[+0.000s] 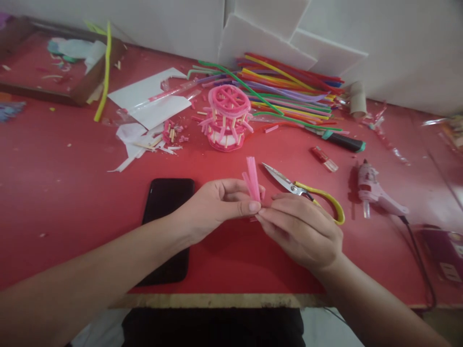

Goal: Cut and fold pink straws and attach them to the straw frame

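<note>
Pink pipe cleaner pieces (253, 178) stand up in a small bunch from between the thumb and fingers of my left hand (231, 200). My right hand (304, 226) is pinched at the bunch's lower end, its fingertips touching my left thumb; what its fingertips grip is partly hidden. Just beyond the hands, yellow-handled scissors (289, 183) lie with blades pointing away to the left. Farther back stands a pink round structure (227, 118) of pipe cleaners and short sticks, with a spoked top. A black phone (168, 202) lies partly under my left forearm.
Several coloured pipe cleaners (289, 86) lie at the back, with a cutter knife (343, 140) before them. A pink glue gun (376, 188) with its cord rests at right. White paper (152, 96), scraps (173, 132) and a wooden tray (72, 94) occupy the left.
</note>
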The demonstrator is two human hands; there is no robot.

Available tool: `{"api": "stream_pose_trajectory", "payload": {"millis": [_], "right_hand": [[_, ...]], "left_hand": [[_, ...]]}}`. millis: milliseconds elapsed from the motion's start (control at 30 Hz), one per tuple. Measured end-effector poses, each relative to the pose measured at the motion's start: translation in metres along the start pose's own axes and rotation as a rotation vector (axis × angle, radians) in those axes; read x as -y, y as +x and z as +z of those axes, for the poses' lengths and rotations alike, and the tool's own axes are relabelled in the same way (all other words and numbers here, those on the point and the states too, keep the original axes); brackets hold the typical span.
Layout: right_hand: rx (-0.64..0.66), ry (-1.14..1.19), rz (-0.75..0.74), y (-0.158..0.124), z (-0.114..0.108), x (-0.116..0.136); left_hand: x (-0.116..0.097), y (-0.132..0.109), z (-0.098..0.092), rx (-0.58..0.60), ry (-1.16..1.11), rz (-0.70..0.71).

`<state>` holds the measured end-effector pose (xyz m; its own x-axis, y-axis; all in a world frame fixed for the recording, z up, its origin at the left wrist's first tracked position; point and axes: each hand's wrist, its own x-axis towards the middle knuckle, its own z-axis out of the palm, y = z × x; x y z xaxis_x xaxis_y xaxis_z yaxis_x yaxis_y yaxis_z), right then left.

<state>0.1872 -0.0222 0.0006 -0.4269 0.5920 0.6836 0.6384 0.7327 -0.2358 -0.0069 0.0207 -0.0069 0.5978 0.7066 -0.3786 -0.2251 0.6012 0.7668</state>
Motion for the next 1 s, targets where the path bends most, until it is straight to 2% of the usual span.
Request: {"api": "stream_pose_trajectory", "payload": {"millis": [133,267,400,533,667,867,1000], "right_hand": [[-0.074,0.037,0.087,-0.004,0.001,0.004],[-0.057,0.062,0.121,-0.001,0.001,0.004],[0.011,0.092,0.155,0.003,0.0,-0.01],[0.144,-0.061,0.267,-0.003,0.004,-0.029],[0.283,-0.149,0.33,-0.012,0.009,-0.038],[0.294,-0.172,0.357,-0.013,0.011,-0.034],[0.267,-0.289,0.374,-0.012,0.01,-0.03]], "left_hand": [[-0.002,-0.001,0.001,0.004,0.0,-0.007],[-0.005,-0.001,0.003,0.048,-0.017,-0.003],[-0.005,0.0,0.003,-0.009,-0.043,0.035],[-0.004,0.002,0.001,-0.142,-0.172,0.065],[-0.004,0.003,0.0,-0.177,-0.213,0.083],[-0.004,0.003,0.002,-0.198,-0.228,0.056],[-0.004,0.002,0.001,-0.207,-0.231,0.05]]}}
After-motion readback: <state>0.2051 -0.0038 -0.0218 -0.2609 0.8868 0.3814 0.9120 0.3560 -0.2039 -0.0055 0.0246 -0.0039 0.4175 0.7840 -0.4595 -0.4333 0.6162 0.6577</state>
